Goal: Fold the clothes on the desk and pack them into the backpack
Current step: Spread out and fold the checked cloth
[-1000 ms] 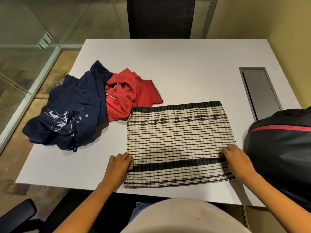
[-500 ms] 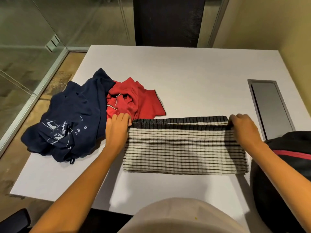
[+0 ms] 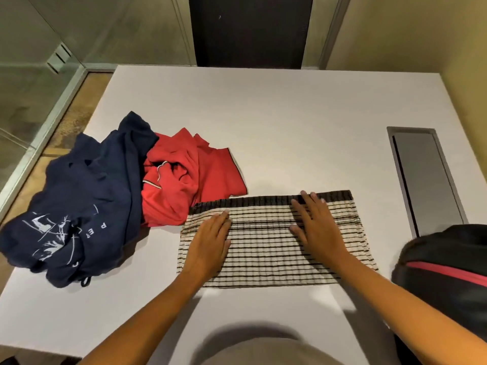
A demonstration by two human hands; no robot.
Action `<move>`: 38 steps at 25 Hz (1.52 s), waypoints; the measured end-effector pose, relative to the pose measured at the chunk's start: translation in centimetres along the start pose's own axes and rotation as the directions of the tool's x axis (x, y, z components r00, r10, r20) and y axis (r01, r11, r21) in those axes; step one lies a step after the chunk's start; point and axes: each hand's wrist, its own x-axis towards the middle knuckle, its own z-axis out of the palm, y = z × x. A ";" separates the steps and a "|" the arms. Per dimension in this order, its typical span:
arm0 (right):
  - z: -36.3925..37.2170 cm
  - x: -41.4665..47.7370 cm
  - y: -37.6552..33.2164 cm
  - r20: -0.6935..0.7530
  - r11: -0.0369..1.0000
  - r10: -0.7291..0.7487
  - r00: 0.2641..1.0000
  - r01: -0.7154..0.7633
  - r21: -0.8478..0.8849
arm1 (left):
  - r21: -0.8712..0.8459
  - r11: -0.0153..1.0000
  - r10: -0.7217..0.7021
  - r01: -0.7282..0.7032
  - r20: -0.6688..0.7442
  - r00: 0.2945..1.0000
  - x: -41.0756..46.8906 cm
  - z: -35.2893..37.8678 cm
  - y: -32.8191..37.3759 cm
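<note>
A cream garment with dark stripes [image 3: 266,248] lies folded into a flat band on the white desk [image 3: 290,127]. My left hand [image 3: 210,241] rests flat on its left part, fingers spread. My right hand [image 3: 316,227] lies flat on its right part, fingertips at the dark far hem. Neither hand grips anything. A crumpled red shirt [image 3: 189,175] touches the striped garment's far left corner. A crumpled navy shirt with white print [image 3: 87,206] lies left of the red one. The black backpack with a red stripe [image 3: 445,280] sits at the desk's right front corner.
A grey cable hatch [image 3: 424,177] is set into the desk on the right. A dark chair back [image 3: 250,30] stands beyond the far edge. Glass panels and floor lie to the left, a yellow wall to the right.
Both hands carried the near edge of the striped garment over to the far hem, halving it. They have since let go and now lie flat on the folded cloth.
</note>
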 end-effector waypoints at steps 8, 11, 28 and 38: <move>2.7 -8.0 -5.2 0.132 0.985 0.123 0.984 -0.105 -0.139 | -0.085 0.975 -0.190 0.203 0.142 0.972 -7.7 2.0 1.2; 3.0 -10.6 -6.5 0.145 0.984 0.135 0.980 -0.116 -0.137 | -0.062 0.975 -0.202 0.213 0.151 0.968 -10.7 1.9 2.0; -1.4 -12.5 -5.1 -0.094 0.980 0.198 0.976 -0.194 0.052 | -0.357 0.770 -0.562 0.528 0.011 0.827 -11.9 -2.1 0.3; -4.2 -8.8 -0.5 0.050 0.925 0.317 0.947 -0.297 -0.239 | -0.125 0.904 -0.403 0.409 0.067 0.913 -8.1 -3.3 -2.5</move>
